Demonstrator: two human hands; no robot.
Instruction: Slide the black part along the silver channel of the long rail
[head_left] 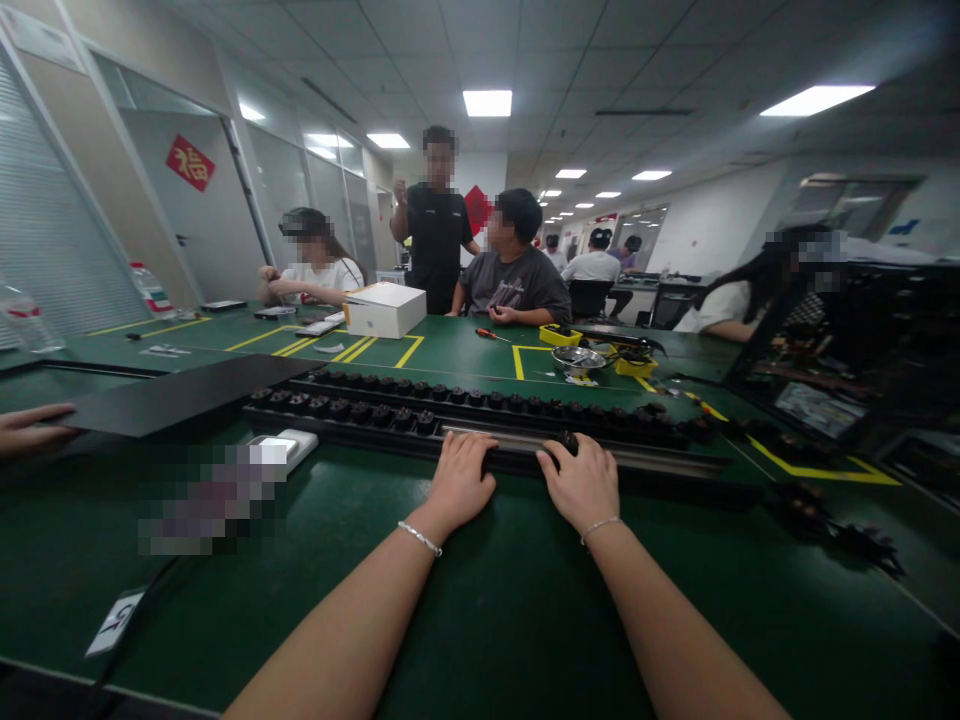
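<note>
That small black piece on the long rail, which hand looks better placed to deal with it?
The right hand, probably. Its fingers already touch the small black piece on the long rail. The left hand rests flat on the rail further left, apart from the piece.

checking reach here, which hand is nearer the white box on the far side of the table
Left. The left hand lies below the white box, slightly right of it; the right hand is farther right.

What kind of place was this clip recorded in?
Probably an electronics assembly workshop: green bench mats with yellow taped zones, a long black rail of small black parts under both hands, and a red-handled screwdriver.
</note>
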